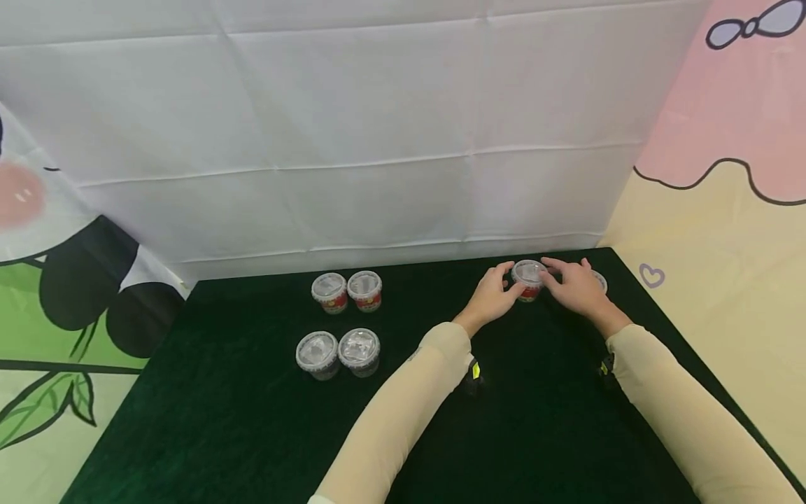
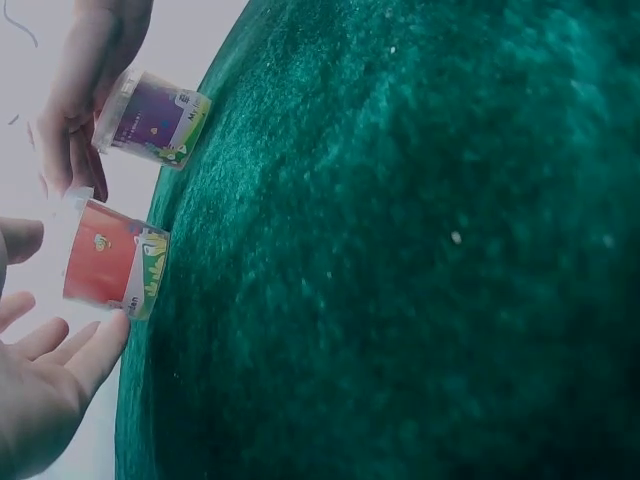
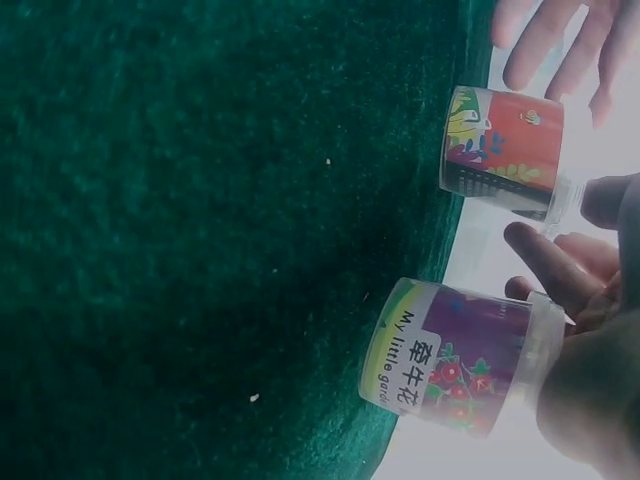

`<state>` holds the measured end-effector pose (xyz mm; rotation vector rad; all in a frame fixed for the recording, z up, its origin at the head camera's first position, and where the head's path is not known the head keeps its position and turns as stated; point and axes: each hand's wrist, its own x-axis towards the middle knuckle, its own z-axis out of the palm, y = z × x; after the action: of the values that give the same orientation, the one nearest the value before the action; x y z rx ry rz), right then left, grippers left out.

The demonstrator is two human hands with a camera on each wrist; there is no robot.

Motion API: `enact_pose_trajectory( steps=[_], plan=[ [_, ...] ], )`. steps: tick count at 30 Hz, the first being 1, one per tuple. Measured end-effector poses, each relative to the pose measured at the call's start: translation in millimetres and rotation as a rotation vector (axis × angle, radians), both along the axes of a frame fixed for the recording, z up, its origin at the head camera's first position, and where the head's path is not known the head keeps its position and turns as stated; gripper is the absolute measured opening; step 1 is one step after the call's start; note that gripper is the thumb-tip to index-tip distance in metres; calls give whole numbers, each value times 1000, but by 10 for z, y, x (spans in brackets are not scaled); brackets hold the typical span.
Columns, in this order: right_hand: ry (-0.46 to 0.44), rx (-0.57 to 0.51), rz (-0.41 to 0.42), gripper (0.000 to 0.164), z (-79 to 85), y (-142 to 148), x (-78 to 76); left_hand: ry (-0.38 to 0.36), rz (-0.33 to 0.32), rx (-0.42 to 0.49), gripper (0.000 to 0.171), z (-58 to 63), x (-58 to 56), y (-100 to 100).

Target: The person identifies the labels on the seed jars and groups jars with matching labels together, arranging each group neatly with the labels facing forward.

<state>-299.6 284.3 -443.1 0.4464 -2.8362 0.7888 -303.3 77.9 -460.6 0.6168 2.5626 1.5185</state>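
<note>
At the far right of the table, a small tub with a red label and clear lid (image 1: pixel 529 271) stands upright between both hands. My left hand (image 1: pixel 494 297) is at its left side with fingers spread; in the left wrist view a fingertip meets or nearly meets the tub's lower edge. From the other side my right hand (image 1: pixel 576 285) reaches to the lid, its fingers loosely bent and not closed round the tub. A purple-labelled tub (image 3: pixel 470 350) stands beside it, under the right hand, mostly hidden in the head view.
Two red-labelled tubs (image 1: pixel 348 290) stand side by side at the back left of the dark green tabletop (image 1: pixel 220 420). In front of them is another pair of lidded tubs (image 1: pixel 338 352). A white cloth (image 1: pixel 378 203) hangs behind the table; a printed cloth (image 1: pixel 711 280) hangs at the right.
</note>
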Motion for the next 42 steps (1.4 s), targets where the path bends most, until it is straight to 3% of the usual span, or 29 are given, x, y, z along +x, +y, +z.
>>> enact_pose_trajectory(
  steps=[11, 26, 42],
  plan=[
    [-21, -1, 4, 44, 27, -86, 4, 7, 61, -19, 51, -7, 1, 74],
    [-37, 6, -9, 44, 28, -51, -14, 10, 16, 26, 51, -22, -20, 78],
    [-51, 4, -11, 45, 51, -25, 22, -18, 5, -21, 54, -18, -1, 104]
  ],
)
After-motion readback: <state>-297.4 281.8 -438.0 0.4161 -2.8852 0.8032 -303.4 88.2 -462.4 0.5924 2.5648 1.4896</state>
